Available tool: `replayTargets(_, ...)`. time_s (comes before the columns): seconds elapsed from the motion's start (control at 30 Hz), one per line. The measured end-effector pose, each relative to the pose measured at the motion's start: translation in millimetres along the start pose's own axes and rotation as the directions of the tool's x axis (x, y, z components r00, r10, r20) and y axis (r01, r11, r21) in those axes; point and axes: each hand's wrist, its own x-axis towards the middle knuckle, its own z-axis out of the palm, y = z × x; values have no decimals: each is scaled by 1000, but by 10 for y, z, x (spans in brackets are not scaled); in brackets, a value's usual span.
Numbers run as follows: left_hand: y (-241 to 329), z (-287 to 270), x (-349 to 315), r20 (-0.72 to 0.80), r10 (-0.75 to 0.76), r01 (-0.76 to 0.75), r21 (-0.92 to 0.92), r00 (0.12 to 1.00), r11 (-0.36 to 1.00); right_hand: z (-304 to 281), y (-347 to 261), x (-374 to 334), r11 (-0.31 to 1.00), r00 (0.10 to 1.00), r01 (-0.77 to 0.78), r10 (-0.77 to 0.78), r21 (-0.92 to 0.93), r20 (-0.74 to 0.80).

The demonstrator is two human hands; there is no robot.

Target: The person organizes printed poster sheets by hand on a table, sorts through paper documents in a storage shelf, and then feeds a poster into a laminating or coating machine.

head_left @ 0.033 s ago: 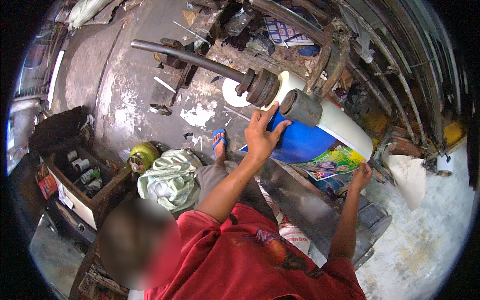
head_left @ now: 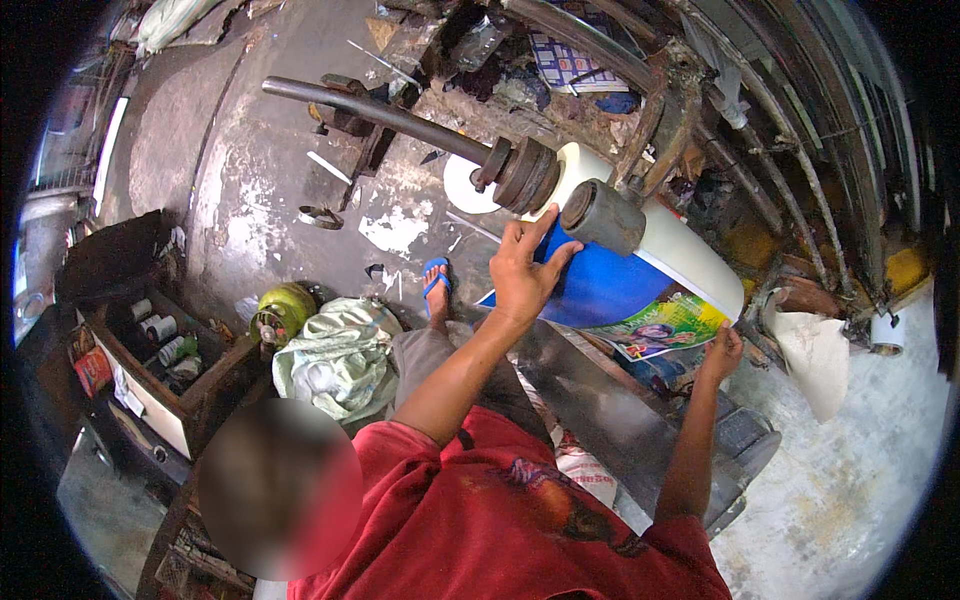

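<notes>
A printed sheet (head_left: 606, 290), blue with a colourful picture along its right end, slopes down in front of a white roll (head_left: 690, 235). My left hand (head_left: 524, 268) rests at its upper left edge, thumb and index finger spread over the blue part. The index fingertip reaches toward the roll, next to a dark metal cylinder (head_left: 606, 216). At the lower right corner, my right hand (head_left: 724, 350) pinches the sheet between thumb and fingers. Left of the cylinder, thick metal rings (head_left: 526, 174) sit on a long steel shaft (head_left: 380, 118).
A metal trough (head_left: 610, 380) lies below the sheet. To the left are a white sack (head_left: 335, 360), a green gas cylinder (head_left: 284, 312) and an open wooden drawer (head_left: 195, 390) holding small rolls or cans. Metal frame bars (head_left: 780, 130) curve along the right. A blurred person (head_left: 280, 490) is at lower left.
</notes>
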Motion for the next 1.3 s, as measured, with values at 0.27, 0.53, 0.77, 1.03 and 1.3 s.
replayTargets(0.27, 56, 5, 52, -46, 1, -3, -39, 999, 999, -2, -45, -10, 998, 997, 66, -66, 6, 30)
replayTargets(0.53, -21, -16, 14, -15, -16, 16, -16, 1000, 1000, -38, -60, -16, 996, 995, -57, 51, 73, 82)
replayTargets(0.77, 39, 84, -32, 14, 20, -20, 44, 1000, 999, -72, -34, -31, 986, 993, -88, 75, 140, 96)
replayTargets(1.03, 17, 224, -66, 66, -81, 90, -153, 995, 984, -1, -12, 41, 983, 1000, -2, 4, 186, -12)
replayTargets(1.3, -48, 103, -48, 29, -92, 91, 48, 995, 995, -13, 1, 41, 993, 992, 120, -120, 13, 32)
